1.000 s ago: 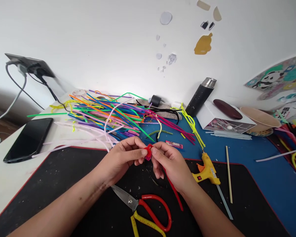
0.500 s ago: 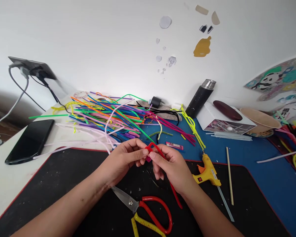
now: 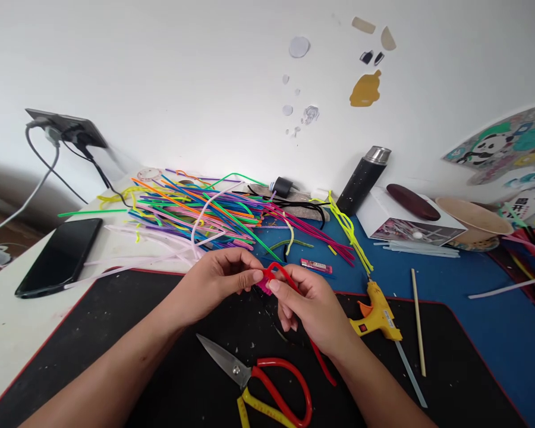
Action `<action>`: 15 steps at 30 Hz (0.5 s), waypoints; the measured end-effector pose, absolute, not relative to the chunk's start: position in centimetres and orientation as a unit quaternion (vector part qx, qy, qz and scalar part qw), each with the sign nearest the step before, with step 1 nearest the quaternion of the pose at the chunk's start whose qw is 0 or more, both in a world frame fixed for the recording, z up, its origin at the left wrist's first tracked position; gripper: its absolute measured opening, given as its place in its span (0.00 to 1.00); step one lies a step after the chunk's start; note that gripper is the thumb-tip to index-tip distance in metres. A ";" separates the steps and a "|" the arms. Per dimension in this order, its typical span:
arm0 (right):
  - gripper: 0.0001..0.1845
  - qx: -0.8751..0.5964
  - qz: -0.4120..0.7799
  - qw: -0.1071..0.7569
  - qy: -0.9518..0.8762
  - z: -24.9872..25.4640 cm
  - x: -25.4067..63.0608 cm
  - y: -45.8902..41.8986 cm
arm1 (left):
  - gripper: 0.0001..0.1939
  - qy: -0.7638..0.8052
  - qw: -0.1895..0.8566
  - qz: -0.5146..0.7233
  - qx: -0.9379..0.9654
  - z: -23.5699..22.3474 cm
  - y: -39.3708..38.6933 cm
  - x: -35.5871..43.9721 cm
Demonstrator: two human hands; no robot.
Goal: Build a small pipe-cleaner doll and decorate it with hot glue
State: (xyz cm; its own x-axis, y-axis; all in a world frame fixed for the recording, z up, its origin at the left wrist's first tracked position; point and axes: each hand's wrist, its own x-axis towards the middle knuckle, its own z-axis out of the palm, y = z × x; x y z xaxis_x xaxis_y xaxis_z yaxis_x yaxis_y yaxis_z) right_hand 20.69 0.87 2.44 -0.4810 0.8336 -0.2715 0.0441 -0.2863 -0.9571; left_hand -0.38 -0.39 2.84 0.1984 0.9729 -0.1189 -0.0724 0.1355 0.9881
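A red pipe cleaner (image 3: 323, 362) is pinched between my two hands, bent into a small loop at the fingertips, its long tail hanging below my right wrist. My left hand (image 3: 225, 279) grips the loop's left side with thumb and forefinger. My right hand (image 3: 310, 297) pinches the same piece from the right, its lower fingers curled. Between the fingertips shows a small magenta fuzzy piece (image 3: 264, 287), mostly hidden. Just below the hands, scissors (image 3: 245, 375) with one red and one yellow handle lie spread on the black mat (image 3: 160, 368).
Many coloured pipe cleaners (image 3: 200, 211) are heaped behind my hands. A yellow glue gun (image 3: 378, 315) and a thin wooden stick (image 3: 418, 321) lie to the right. A phone (image 3: 59, 257) is at left. A black flask (image 3: 364, 178) and a white box (image 3: 410, 217) stand against the wall.
My left hand has shifted slightly left and the magenta piece shows more between the fingertips. The red tail has swung a little down and right. The view has moved slightly.
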 end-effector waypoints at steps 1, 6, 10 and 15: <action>0.20 -0.420 0.683 0.288 -0.524 2.5 20.7 0.8 | 0.18 0.459 0.596 0.439 0.491 2.9 -0.4 -0.3; 0.19 -0.423 0.679 0.283 -0.528 2.3 20.8 0.7 | 0.17 0.458 0.597 0.435 0.494 3.0 -0.5 -0.2; 0.18 -0.422 0.682 0.279 -0.527 2.2 20.8 0.7 | 0.16 0.452 0.600 0.440 0.492 3.2 -0.4 -0.4; 0.17 -0.424 0.679 0.275 -0.532 2.1 20.8 0.7 | 0.16 0.461 0.594 0.432 0.498 3.3 -0.4 -0.6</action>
